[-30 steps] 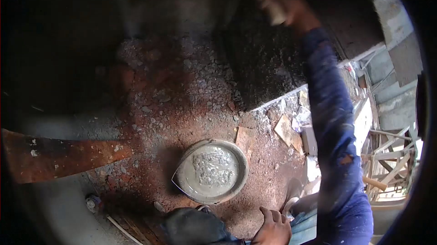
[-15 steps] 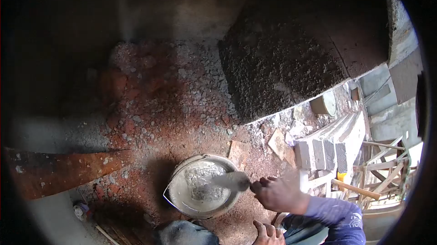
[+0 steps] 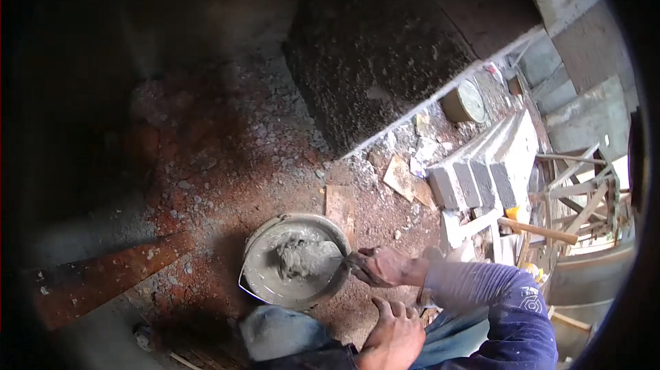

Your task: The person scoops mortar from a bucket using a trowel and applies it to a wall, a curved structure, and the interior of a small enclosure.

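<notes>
My right hand [image 3: 385, 265], in a purple sleeve, is closed round the handle of a trowel [image 3: 328, 257] at the right rim of a round basin [image 3: 251, 260]. The blade lies in wet grey mortar [image 3: 295, 258], which is heaped in the middle of the basin and partly covers it. Below and to the right of the basin, my left hand [image 3: 395, 335] rests near my knee with its fingers apart and holds nothing.
A rusty metal strip [image 3: 117, 274] lies at the left. Flat tile pieces [image 3: 339, 208], grey blocks [image 3: 474, 177], a wooden-handled tool [image 3: 540, 230] and a bucket [image 3: 462, 103] are on the right. A dark rough slab [image 3: 385, 60] overhangs the rubble-strewn floor.
The trowel blade has gone from raised over the basin to down in the mortar, which is now heaped up. More of my left hand shows. The view has shifted.
</notes>
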`<state>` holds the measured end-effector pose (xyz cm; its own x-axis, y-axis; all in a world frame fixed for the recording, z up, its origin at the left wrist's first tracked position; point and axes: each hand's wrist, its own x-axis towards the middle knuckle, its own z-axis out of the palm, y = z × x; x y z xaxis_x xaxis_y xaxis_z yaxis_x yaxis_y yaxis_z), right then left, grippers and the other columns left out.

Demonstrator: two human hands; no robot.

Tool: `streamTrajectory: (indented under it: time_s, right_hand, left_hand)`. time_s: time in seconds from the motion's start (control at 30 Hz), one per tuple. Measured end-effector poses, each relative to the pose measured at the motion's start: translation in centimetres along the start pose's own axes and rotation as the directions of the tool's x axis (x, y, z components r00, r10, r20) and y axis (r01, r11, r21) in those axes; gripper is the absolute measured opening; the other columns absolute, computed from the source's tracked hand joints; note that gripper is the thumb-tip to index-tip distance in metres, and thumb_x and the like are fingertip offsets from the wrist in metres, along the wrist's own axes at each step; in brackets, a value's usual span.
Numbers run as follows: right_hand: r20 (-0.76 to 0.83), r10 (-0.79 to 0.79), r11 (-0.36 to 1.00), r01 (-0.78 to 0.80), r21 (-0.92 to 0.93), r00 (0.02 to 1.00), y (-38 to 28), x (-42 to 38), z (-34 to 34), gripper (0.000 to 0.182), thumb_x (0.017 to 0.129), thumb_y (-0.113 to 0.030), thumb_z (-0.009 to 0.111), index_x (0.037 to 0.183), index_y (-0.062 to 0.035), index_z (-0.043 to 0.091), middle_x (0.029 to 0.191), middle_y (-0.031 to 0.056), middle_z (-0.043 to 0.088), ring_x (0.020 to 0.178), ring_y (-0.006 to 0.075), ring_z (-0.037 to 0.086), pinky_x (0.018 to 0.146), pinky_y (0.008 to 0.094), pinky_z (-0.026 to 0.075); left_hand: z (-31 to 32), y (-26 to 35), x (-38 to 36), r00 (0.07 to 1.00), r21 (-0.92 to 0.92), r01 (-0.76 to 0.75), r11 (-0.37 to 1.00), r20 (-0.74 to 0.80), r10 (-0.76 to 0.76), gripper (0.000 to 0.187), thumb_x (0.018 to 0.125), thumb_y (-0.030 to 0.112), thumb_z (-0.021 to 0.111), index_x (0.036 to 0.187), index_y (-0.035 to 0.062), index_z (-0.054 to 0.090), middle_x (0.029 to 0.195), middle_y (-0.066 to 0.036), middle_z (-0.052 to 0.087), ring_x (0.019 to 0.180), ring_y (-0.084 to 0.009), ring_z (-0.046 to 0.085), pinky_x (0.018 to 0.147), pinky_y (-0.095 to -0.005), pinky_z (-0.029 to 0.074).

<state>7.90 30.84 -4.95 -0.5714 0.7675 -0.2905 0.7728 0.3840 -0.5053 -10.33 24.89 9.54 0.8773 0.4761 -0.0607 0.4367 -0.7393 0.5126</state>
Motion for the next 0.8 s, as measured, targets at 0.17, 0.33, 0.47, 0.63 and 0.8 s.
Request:
streamTrajectory:
  time_s: [0.17,0.33,0.47,0.63,0.8]
  right_hand:
    - [0.243,0.052,0.990,-0.018,-0.139,0.969,0.0,-0.3,0.0,0.031,0.090,-0.025,0.057,0.114,-0.0040,0.057,0.082,0.0172,0.064,0.063,0.0373,0.063,0.059,0.0463,0.053]
    - [-0.005,0.021,1.000,-0.021,0.013,1.000,-5.8,4.2,-5.3,0.038,0.089,-0.028,0.059,0.115,-0.0014,0.052,0.070,0.0221,0.061,0.058,0.0384,0.060,0.055,0.0495,0.049]
    - [0.169,0.060,0.987,-0.084,0.137,0.984,-7.7,7.3,-6.7,0.043,0.088,-0.033,0.061,0.116,-0.0020,0.052,0.084,0.0216,0.062,0.070,0.0389,0.063,0.066,0.0484,0.052]
    - [-0.029,-0.275,0.809,0.248,0.532,0.961,-11.5,13.7,-12.0,0.028,0.087,-0.029,0.064,0.102,-0.0047,0.061,0.086,0.0122,0.064,0.072,0.0230,0.065,0.066,0.0371,0.055]
    - [-0.433,-0.061,0.940,0.197,0.278,0.899,-6.6,9.4,-24.9,0.027,0.092,-0.029,0.060,0.109,-0.0080,0.064,0.100,0.0081,0.065,0.084,0.0146,0.065,0.066,0.0260,0.056]
  left_hand:
    - [1.8,0.6,0.9,0.986,-0.041,0.017,0.999,0.165,-0.010,0.038,0.090,0.022,0.047,0.123,0.0063,0.058,0.102,-0.010,0.065,0.103,-0.0324,0.058,0.094,-0.0562,0.040]
    - [-2.9,-1.6,0.5,0.963,-0.007,-0.025,1.000,0.270,0.026,0.031,0.084,0.024,0.053,0.100,0.0059,0.073,0.101,-0.012,0.066,0.104,-0.0335,0.057,0.092,-0.0638,0.038]
    - [-0.7,-0.5,0.6,0.961,-0.123,-0.095,0.988,0.246,0.123,0.028,0.080,0.023,0.056,0.095,0.0065,0.073,0.098,-0.013,0.068,0.097,-0.0331,0.060,0.088,-0.0597,0.040]
    - [-1.6,-1.1,0.9,0.916,-0.149,-0.163,0.975,0.346,0.205,0.025,0.083,0.020,0.057,0.096,0.0075,0.074,0.100,-0.015,0.069,0.099,-0.0348,0.062,0.086,-0.0656,0.040]
    - [-0.3,-0.3,0.5,0.964,-0.064,-0.139,0.988,0.221,0.150,0.025,0.083,0.019,0.057,0.097,0.0056,0.073,0.098,-0.014,0.069,0.099,-0.0353,0.062,0.087,-0.0645,0.040]
